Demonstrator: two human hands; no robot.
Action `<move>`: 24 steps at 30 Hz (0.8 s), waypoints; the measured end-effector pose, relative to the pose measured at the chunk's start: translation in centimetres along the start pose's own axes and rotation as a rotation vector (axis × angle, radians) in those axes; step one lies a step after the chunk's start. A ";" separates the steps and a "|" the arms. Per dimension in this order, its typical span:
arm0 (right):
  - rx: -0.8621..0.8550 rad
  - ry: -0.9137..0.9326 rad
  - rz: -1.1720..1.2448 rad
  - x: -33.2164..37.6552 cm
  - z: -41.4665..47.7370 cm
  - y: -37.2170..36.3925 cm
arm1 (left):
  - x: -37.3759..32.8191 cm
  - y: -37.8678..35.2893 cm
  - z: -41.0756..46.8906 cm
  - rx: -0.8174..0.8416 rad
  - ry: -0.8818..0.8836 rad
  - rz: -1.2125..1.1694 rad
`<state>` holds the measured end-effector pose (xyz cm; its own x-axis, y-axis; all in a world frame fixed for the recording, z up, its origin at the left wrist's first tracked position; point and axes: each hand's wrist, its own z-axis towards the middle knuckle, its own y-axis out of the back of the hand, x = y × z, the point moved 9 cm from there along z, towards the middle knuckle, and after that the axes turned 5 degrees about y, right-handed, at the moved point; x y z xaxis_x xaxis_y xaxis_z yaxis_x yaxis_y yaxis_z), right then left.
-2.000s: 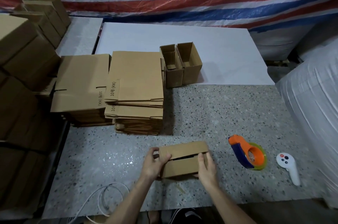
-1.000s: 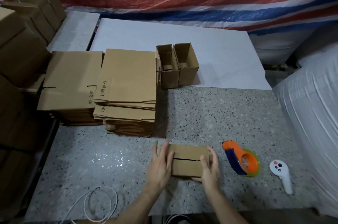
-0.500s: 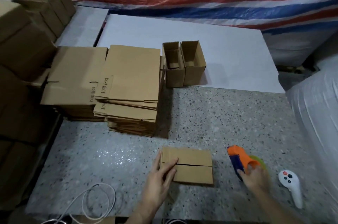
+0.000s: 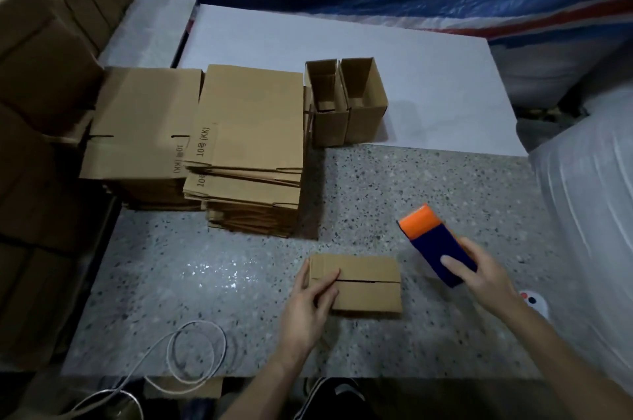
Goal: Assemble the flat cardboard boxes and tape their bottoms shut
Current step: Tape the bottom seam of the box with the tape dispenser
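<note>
Now left hand [image 4: 305,310] flat on box [image 4: 368,294], right hand [image 4: 481,277] tight around tape dispenser [image 4: 433,243]

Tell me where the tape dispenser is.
Head view, right side: the tape dispenser is in the right hand, beside the box the left hand rests on.

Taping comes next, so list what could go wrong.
Only the left hand presses the box, at its left end; it could slide when the right hand brings the tape dispenser down. The fingers lie on the seam, in the tape's path. The right forearm hangs over the white remote and might knock it.
</note>
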<state>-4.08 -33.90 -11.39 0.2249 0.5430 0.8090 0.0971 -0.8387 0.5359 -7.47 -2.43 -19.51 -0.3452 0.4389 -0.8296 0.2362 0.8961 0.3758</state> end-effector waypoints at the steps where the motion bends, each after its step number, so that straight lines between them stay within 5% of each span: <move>1: 0.029 0.038 0.068 2.2 0.1 -0.3 | -0.1 0.1 -0.1 0.002 0.000 0.006; 5: 0.189 0.126 0.117 8.3 1.0 -3.5 | -0.4 0.2 -0.1 0.011 -0.015 0.037; 13: 0.496 -0.087 -0.192 7.3 2.5 -9.0 | 0.8 -0.4 1.0 0.022 0.063 0.017; 17: 0.542 -0.158 -0.284 7.9 3.5 -10.0 | 1.3 -0.3 1.7 0.102 0.236 -0.211; 21: 0.575 -0.162 -0.391 8.8 4.0 -11.1 | 1.0 0.3 1.1 0.255 0.441 -0.718; 24: 0.603 -0.157 -0.427 9.2 4.1 -11.6 | 1.2 0.8 0.9 0.256 0.420 -0.725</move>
<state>0.84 -19.40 -11.18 0.1799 0.8517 0.4922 0.7103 -0.4587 0.5339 -6.87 -1.22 -20.55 -0.7838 -0.1995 -0.5881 0.0083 0.9435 -0.3312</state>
